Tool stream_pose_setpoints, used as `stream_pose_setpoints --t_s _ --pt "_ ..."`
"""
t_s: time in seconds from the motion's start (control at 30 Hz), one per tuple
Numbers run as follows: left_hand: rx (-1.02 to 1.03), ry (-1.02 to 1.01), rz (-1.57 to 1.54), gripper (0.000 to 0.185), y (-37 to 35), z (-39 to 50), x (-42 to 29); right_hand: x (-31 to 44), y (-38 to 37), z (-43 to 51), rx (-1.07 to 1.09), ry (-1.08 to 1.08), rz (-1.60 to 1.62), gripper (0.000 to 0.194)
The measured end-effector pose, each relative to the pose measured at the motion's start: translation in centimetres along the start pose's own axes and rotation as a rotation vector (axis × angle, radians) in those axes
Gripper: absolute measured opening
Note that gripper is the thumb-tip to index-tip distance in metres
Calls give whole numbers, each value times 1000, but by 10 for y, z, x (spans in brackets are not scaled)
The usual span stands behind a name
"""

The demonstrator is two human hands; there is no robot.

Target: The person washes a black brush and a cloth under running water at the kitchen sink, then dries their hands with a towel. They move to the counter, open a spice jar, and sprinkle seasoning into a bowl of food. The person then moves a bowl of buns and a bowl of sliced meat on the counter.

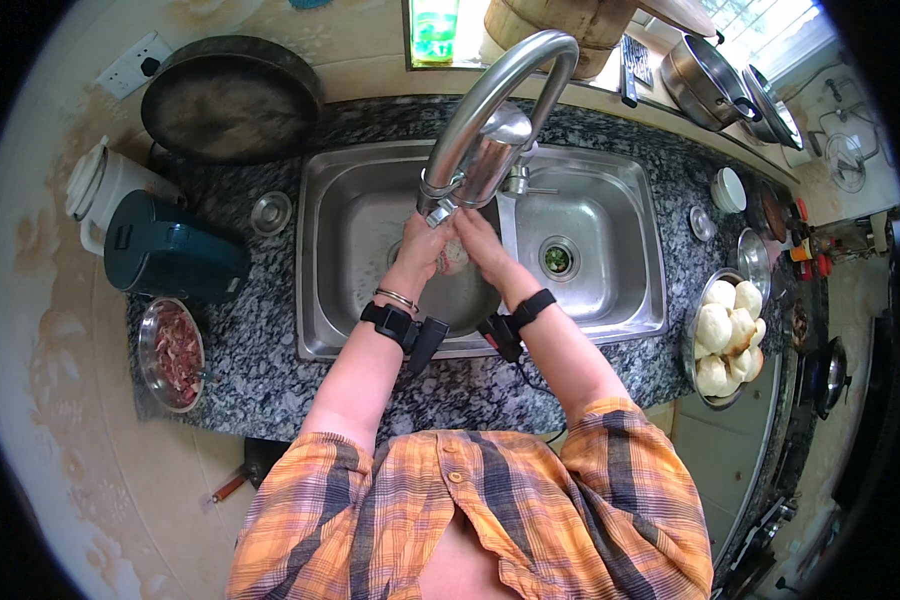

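Both of my hands are together over the left basin of the steel sink point(349, 225), just below the spout of the curved faucet point(487, 105). A small pale item with red marks point(452, 259) shows between them; its kind is hard to make out. My left hand point(422, 246) grips its left side. On the item's other side, my right hand point(481, 241) lies close against it, with its fingertips partly hidden by the faucet head. Bits of green scraps sit in the drain strainer point(557, 259) of the right basin.
On the left of the granite counter point(270, 375) stand a dark teal container point(172, 247), a white jug point(120, 180) and a bowl of sliced raw meat point(172, 352). A large round pan point(232, 101) leans on the wall. To the right is a bowl of buns point(727, 334).
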State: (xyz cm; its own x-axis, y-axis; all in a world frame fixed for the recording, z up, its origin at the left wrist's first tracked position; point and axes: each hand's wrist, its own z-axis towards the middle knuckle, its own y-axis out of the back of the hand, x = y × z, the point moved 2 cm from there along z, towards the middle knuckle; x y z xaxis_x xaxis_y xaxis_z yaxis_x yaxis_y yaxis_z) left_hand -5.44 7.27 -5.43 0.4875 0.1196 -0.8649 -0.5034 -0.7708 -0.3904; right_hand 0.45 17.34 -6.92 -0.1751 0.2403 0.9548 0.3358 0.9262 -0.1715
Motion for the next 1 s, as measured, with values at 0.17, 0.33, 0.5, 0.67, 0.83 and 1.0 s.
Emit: stream_pose_setpoints --t_s 0.17,0.33,0.5,0.67,0.83,1.0 --pt "-139 -107 38 33 18 -4 -16 -21 -21 1 18 -380 -30 64" --pt "-140 -143 20 32 29 -5 -27 -13 -35 -2 173 -395 43 56" --pt "-40 -159 -143 28 35 -12 -28 -8 -45 9 -55 -263 303 38" --pt "-284 96 -135 22 47 -17 -2 -7 -26 15 -190 -183 3 27" --pt "-34 278 -673 32 17 -8 42 -2 -32 -1 -154 -55 -212 22" --pt "104 78 -738 37 28 12 85 15 -46 -28 -278 94 -549 30"
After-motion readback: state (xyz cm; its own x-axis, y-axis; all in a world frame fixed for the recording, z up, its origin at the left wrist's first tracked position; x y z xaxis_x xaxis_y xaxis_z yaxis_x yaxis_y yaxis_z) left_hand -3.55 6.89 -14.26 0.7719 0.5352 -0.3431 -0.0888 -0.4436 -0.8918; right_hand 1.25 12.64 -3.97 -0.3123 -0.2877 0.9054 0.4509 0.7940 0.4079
